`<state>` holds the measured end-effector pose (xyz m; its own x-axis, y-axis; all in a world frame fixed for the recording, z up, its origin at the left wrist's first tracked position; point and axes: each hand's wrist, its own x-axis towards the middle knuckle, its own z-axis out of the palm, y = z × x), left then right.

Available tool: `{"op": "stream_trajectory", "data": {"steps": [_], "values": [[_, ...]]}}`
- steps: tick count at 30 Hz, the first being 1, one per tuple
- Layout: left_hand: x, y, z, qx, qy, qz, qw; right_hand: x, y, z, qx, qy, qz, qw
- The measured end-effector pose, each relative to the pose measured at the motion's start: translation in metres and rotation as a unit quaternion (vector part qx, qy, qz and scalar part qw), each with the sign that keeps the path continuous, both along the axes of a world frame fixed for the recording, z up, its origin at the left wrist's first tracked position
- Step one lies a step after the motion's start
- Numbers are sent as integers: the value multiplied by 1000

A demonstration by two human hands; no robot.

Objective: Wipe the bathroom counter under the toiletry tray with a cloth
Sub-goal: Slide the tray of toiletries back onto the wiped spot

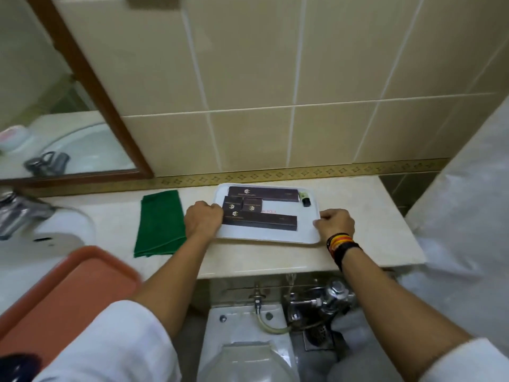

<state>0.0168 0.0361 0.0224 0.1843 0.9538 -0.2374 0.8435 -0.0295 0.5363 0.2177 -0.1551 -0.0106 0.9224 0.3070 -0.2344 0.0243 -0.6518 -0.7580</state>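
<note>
A white toiletry tray point(305, 232) rests on the beige bathroom counter point(371, 216), close to the tiled back wall. It carries several dark brown boxes point(259, 220) and a small dark bottle point(305, 200). My left hand point(203, 218) grips the tray's left edge and my right hand point(334, 224) grips its right edge. A folded green cloth point(159, 224) lies flat on the counter just left of the tray, untouched.
A sink point(55, 238) with a chrome tap point(19, 213) is at the left, and an orange tray point(63, 301) sits at the lower left. Below the counter are a toilet point(248, 351) and chrome plumbing point(325, 301). A mirror point(55, 106) hangs at the upper left.
</note>
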Motion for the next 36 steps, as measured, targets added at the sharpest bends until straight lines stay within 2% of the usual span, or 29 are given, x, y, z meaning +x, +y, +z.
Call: {"op": "stream_trajectory", "data": {"steps": [6,10,12,15,18,21,27,29,36], "values": [[-21,3,-24,-48,-49,24,997,2,30,-17,-49,-49,38,997],[-28,1,-32,-31,-46,21,998,-3,33,-20,-57,-70,46,995],[-34,0,-35,79,2,-29,996,-9,32,-20,-76,-110,53,990],[-40,3,-40,282,76,-178,940,-24,33,-21,-98,-236,100,962],[-36,7,-41,324,92,-294,894,-46,46,-18,-89,-349,180,915],[-28,4,-35,350,104,-311,878,-64,66,-11,-123,-405,242,873],[-44,10,-10,335,89,-211,914,-87,89,21,-134,-433,281,846],[-67,20,-4,338,104,-194,915,-99,99,28,-133,-432,303,839],[-131,77,-5,294,119,-139,938,-183,164,12,-86,-361,389,843]]}}
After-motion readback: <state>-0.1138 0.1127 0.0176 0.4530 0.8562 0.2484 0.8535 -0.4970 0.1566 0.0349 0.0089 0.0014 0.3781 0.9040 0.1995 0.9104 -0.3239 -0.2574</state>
